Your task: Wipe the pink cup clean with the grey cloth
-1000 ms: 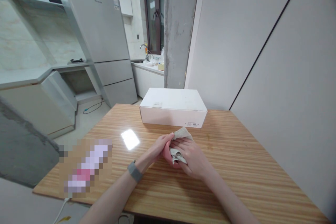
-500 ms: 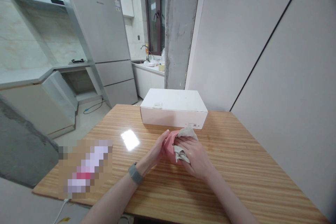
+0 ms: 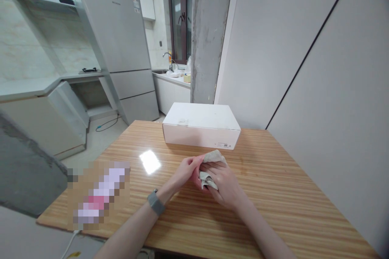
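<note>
Over the middle of the wooden table (image 3: 267,194), my left hand (image 3: 184,171) grips the left side of a pink bowl (image 3: 196,177), its thumb near the rim. My right hand (image 3: 223,180) presses a light grey cloth (image 3: 215,156) into the bowl's opening, its fingers closed together on the cloth. Folds of the cloth stick out above and below these fingers. The bowl is tilted and mostly covered by the hands and the cloth, so its inside is hidden.
A white cardboard box (image 3: 202,125) stands behind the hands at the table's far edge. On the left lies a pixelated, unreadable object (image 3: 101,194) with a white cable (image 3: 70,245) running off the edge. A white wall (image 3: 319,68) rises to the right.
The pink bowl has turned and tilted a little, showing less of its outside. My left hand has shifted its hold, and my right hand has moved slightly with the cloth.
</note>
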The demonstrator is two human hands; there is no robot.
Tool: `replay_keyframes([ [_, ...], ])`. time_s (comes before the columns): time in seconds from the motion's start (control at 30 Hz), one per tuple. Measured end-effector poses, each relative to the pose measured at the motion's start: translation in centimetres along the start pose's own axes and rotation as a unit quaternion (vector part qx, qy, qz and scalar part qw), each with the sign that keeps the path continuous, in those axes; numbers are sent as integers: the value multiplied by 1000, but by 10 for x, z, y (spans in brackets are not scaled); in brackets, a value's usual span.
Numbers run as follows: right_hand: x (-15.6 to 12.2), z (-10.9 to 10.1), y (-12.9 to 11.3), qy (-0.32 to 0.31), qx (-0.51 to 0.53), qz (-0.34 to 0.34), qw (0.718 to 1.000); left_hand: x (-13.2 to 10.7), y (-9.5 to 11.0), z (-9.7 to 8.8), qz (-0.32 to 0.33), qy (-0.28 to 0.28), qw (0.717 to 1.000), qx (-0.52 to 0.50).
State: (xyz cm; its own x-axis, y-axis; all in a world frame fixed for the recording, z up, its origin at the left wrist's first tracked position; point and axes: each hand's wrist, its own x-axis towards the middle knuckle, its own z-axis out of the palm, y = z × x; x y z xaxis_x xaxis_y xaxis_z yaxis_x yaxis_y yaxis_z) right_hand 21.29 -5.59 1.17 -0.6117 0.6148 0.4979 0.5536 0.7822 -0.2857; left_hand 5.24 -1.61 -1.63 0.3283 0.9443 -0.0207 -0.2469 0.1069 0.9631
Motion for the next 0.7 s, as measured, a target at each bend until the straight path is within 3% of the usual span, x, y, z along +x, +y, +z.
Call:
replay_keyframes([
  [0.2,1,-2,7,58,-79,43,994,-1,-15,15,23,29,997,-74],
  [0.4,-1,-6,8,19,-39,-26,999,-4,0,9,-47,-107,978,-174],
  [0.47,-2,-4,5,5,-23,-36,999,-5,8,5,-61,-99,986,-119],
  [0.57,-2,1,2,-2,2,-48,999,-7,22,3,-30,-60,998,-10],
  [0.7,1,4,3,1,23,-37,999,-10,33,5,4,-47,999,17],
])
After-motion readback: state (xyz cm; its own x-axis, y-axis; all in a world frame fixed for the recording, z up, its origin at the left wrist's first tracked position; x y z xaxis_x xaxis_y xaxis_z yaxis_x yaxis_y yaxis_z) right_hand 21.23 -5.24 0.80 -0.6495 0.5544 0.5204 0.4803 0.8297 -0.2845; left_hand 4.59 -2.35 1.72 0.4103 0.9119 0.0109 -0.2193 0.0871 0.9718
